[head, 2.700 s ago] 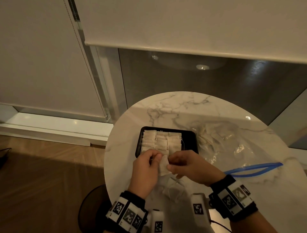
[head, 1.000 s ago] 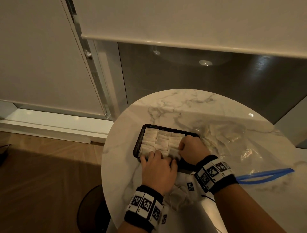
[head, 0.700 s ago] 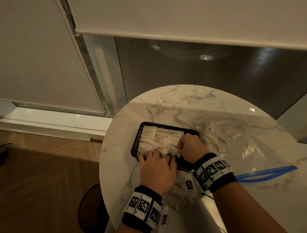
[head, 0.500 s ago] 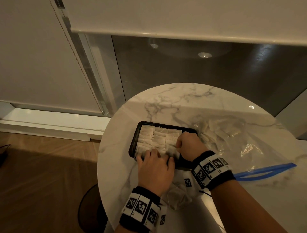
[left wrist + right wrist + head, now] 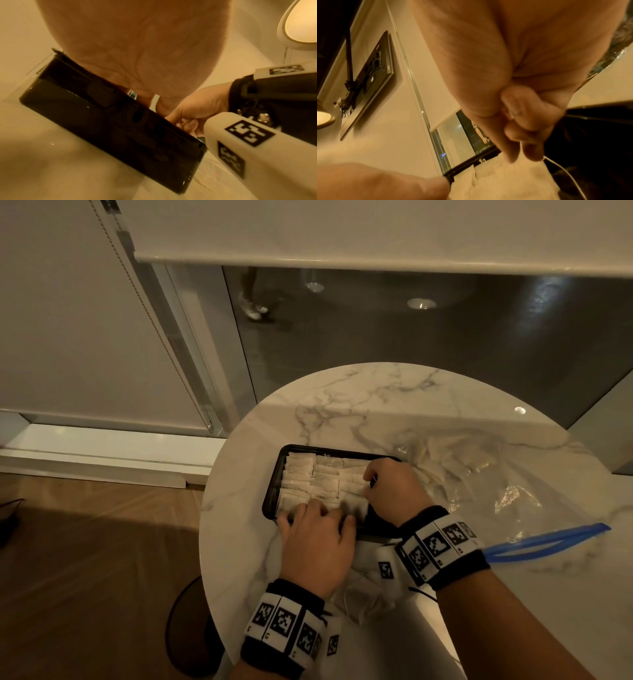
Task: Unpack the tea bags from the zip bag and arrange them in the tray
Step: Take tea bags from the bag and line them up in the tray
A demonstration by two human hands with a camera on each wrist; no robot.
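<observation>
On the round marble tabletop sits a black tray, its floor nearly covered by rows of pale tea bags laid flat and overlapping. Both of the person's hands are at the tray's near side.

The left hand lies palm down over the near edge, its fingers stretched forward and pressing flat on the front row of tea bags; nothing is curled around or pinched by it. In the left wrist view the black tray wall runs right under that hand.

The right hand reaches in from the right end of the tray with its fingers curled, and the right wrist view shows the fingertips pinching the top edge of one tea bag that lies among the others, a thin white string trailing off from it.

Just right of the tray, the clear zip bag lies crumpled on the marble with more tea bags inside its far end, and its blue zip strip stands open toward the near right. A few loose tea bags rest on the tabletop between the two wrists, near the edge. Both wrists carry black bands with square printed markers.
</observation>
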